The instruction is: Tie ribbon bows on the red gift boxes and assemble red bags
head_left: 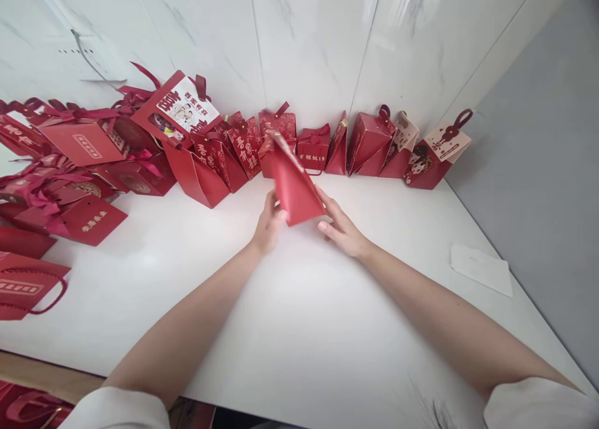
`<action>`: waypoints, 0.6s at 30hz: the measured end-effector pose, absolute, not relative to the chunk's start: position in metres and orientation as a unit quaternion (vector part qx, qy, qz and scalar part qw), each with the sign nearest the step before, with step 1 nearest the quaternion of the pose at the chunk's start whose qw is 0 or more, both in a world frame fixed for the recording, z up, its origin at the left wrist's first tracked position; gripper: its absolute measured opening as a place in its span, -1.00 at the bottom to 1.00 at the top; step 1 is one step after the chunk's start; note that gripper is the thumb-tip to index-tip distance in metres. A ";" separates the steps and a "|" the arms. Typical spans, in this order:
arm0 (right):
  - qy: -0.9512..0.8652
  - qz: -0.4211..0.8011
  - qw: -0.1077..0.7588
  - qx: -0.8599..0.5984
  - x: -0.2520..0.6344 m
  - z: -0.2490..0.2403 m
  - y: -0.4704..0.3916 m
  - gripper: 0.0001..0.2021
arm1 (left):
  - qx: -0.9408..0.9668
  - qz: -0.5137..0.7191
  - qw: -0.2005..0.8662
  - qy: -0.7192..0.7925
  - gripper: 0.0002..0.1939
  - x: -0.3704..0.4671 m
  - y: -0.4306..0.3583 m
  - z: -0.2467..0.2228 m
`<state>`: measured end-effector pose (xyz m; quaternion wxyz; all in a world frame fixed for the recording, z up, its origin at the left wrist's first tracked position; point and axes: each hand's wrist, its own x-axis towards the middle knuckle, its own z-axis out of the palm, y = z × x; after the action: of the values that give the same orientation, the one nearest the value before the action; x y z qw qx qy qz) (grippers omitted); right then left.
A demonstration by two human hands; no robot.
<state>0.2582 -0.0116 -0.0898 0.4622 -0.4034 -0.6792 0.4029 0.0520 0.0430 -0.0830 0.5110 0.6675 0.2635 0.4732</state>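
A plain-sided red gift box (302, 198), tapering toward its top and slightly blurred, is held above the white table between both my hands. My left hand (268, 224) grips its left side, the thumb toward me and the other fingers partly hidden behind it. On the opposite side my right hand (342, 226) has its fingers against the box's right edge. Just behind the held box stand a patterned red box (279, 124) and a small red box with a ribbon bow (313, 147).
Red gift boxes (369, 143) line the tiled wall. At the left, ribboned boxes (75, 143) are piled up, with a rope-handled red bag (29, 286) nearer me. A white paper piece (481, 268) lies right, by the grey panel (538, 167). More red items (28, 407) sit below the table edge.
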 end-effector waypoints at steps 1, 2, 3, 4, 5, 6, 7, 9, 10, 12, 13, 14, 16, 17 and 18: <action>-0.695 0.373 0.462 -0.406 0.258 -0.089 -0.012 -0.24 | 0.606 0.473 0.583 0.263 -0.25 0.053 0.045 -0.084; -0.708 0.350 0.457 -0.409 0.257 -0.088 -0.013 -0.25 | 0.550 0.469 0.637 0.267 -0.26 0.053 0.047 -0.084; -0.718 0.335 0.451 -0.411 0.256 -0.087 -0.013 -0.26 | 0.506 0.463 0.675 0.273 -0.28 0.053 0.048 -0.083; -0.727 0.326 0.444 -0.409 0.256 -0.086 -0.013 -0.28 | 0.477 0.460 0.695 0.281 -0.33 0.053 0.049 -0.083; -0.736 0.318 0.440 -0.405 0.255 -0.086 -0.013 -0.31 | 0.462 0.462 0.700 0.290 -0.39 0.053 0.050 -0.083; -0.742 0.309 0.441 -0.399 0.255 -0.085 -0.013 -0.35 | 0.456 0.470 0.693 0.303 -0.45 0.052 0.050 -0.082; -0.747 0.294 0.448 -0.394 0.255 -0.085 -0.013 -0.40 | 0.454 0.480 0.679 0.319 -0.49 0.052 0.050 -0.082; -0.748 0.255 0.470 -0.395 0.256 -0.085 -0.014 -0.48 | 0.462 0.502 0.647 0.340 -0.50 0.053 0.048 -0.082; -0.747 0.234 0.478 -0.399 0.256 -0.084 -0.015 -0.52 | 0.469 0.509 0.638 0.337 -0.49 0.053 0.047 -0.081; -0.749 0.198 0.482 -0.408 0.256 -0.085 -0.017 -0.59 | 0.491 0.510 0.636 0.308 -0.42 0.054 0.045 -0.079; -0.751 0.184 0.481 -0.414 0.255 -0.085 -0.018 -0.60 | 0.504 0.506 0.637 0.289 -0.38 0.055 0.044 -0.078; -0.748 0.173 0.483 -0.422 0.254 -0.085 -0.019 -0.61 | 0.516 0.500 0.639 0.275 -0.36 0.056 0.043 -0.077; -0.716 0.156 0.509 -0.451 0.250 -0.086 -0.021 -0.55 | 0.531 0.489 0.639 0.266 -0.38 0.057 0.041 -0.075; -0.689 0.151 0.531 -0.470 0.248 -0.087 -0.022 -0.48 | 0.535 0.485 0.639 0.266 -0.38 0.058 0.040 -0.074; -0.659 0.152 0.552 -0.487 0.246 -0.087 -0.022 -0.37 | 0.537 0.481 0.640 0.266 -0.39 0.058 0.039 -0.074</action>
<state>0.2458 -0.0218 -0.0869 0.5524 -0.4865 -0.6595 0.1522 0.0584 0.0389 -0.0736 0.6397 0.5370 0.2662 0.4812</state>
